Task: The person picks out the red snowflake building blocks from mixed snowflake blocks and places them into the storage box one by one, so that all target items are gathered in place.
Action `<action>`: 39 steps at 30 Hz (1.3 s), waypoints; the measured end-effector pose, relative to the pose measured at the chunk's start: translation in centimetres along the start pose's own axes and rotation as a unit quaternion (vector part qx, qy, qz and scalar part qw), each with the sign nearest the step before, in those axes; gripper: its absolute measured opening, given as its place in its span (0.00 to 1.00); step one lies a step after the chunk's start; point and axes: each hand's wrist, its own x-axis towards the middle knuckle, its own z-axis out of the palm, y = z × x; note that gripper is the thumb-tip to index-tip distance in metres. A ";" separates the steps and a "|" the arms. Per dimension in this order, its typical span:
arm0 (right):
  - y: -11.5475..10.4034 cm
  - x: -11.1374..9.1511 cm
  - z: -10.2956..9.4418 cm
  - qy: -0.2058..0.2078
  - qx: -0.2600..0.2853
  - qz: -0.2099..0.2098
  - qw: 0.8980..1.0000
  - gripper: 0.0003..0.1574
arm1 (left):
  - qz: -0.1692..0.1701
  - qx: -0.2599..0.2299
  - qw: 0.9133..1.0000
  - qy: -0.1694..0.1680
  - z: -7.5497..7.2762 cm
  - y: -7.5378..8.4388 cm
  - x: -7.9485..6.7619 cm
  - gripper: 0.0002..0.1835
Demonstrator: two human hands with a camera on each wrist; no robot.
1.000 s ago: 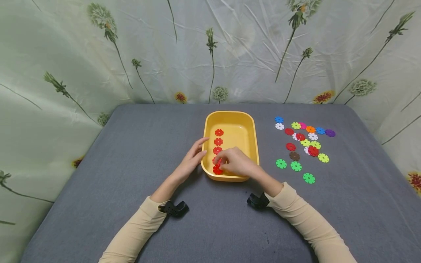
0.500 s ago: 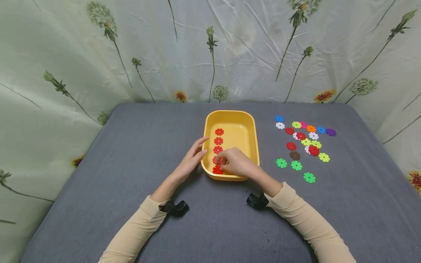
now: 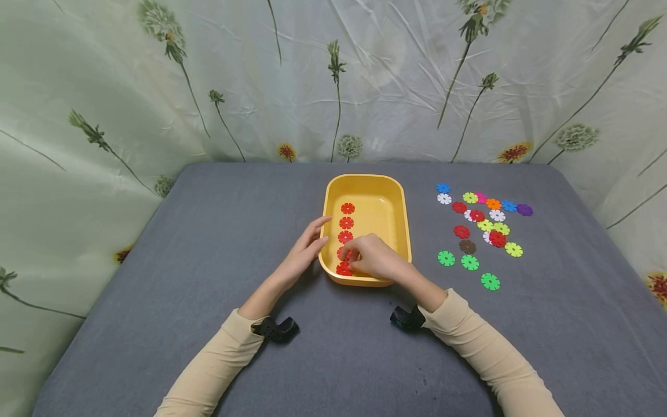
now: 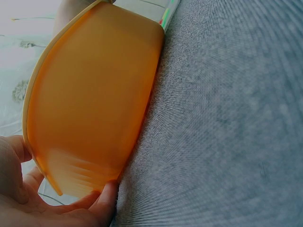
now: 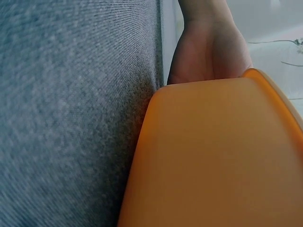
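Note:
A yellow plastic tray [image 3: 398, 217] stands on the table, with a column of red snowflake discs [image 3: 346, 223] along its left side. My left hand [image 3: 302, 255] holds the tray's left wall. In the left wrist view, fingers [image 4: 108, 201] lie against the outside of the tray [image 4: 90, 94], and others reach over its rim. My right hand [image 3: 375, 255] is inside the tray, pinching the nearest red snowflake disc [image 3: 344, 269] at the front left corner. Its fingers partly cover the disc behind that one. The tray wall hides the right fingers in the right wrist view.
Right of the tray, loose snowflake discs lie scattered on the grey cloth [image 3: 208, 231]: green [image 3: 470, 262], brown [image 3: 467, 247], purple [image 3: 524, 210], blue, white, red, yellow and others, some overlapping. A flowered curtain [image 3: 391, 87] hangs behind the table's far edge.
Both hands and the tray keep their places across the frames. Only a very slight shift of the whole head view shows.

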 end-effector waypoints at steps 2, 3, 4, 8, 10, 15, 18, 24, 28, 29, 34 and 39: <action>0.0 0.0 0.0 0.002 -0.001 -0.003 1.000 0.08 | 0.001 0.001 1.000 0.000 0.0 0.0 0.0 0.25; 0.0 0.0 0.0 0.003 -0.002 -0.005 1.000 0.08 | 0.001 0.001 1.000 0.000 0.0 0.0 0.0 0.26; 0.0 0.0 0.0 0.004 -0.003 -0.006 1.000 0.08 | 0.001 0.001 1.000 0.000 0.0 0.0 0.0 0.26; 0.0 -0.1 0.0 0.008 -0.004 -0.009 1.000 0.08 | 0.001 0.002 1.000 -0.001 0.0 0.1 0.0 0.26; 0.0 -0.1 0.0 0.008 -0.004 -0.009 1.000 0.08 | 0.000 0.002 1.000 -0.002 0.0 0.1 0.0 0.26; -0.1 -0.1 0.0 0.008 -0.005 -0.009 1.000 0.08 | -0.002 -0.001 1.000 -0.003 0.0 0.1 0.0 0.25; -0.1 -0.1 0.0 0.009 -0.004 -0.011 1.000 0.08 | -0.003 -0.002 1.000 -0.003 0.0 0.1 0.0 0.25; 0.0 -0.1 0.0 0.010 -0.002 -0.011 1.000 0.07 | -0.003 -0.002 1.000 -0.003 0.0 0.2 -0.1 0.25; 0.0 0.0 0.1 0.008 -0.002 -0.007 1.000 0.07 | 0.000 -0.002 1.000 -0.003 0.0 0.3 -0.1 0.25; 0.0 0.0 0.0 0.008 -0.002 -0.005 1.000 0.07 | 0.000 -0.002 1.000 -0.004 0.0 0.2 -0.1 0.25; -0.1 0.0 0.0 0.006 0.000 -0.004 1.000 0.06 | 0.002 0.002 1.000 -0.005 0.0 0.1 0.0 0.25; -0.1 -0.1 -0.1 0.014 -0.003 -0.011 1.000 0.06 | -0.001 0.003 1.000 -0.005 0.0 0.1 0.0 0.25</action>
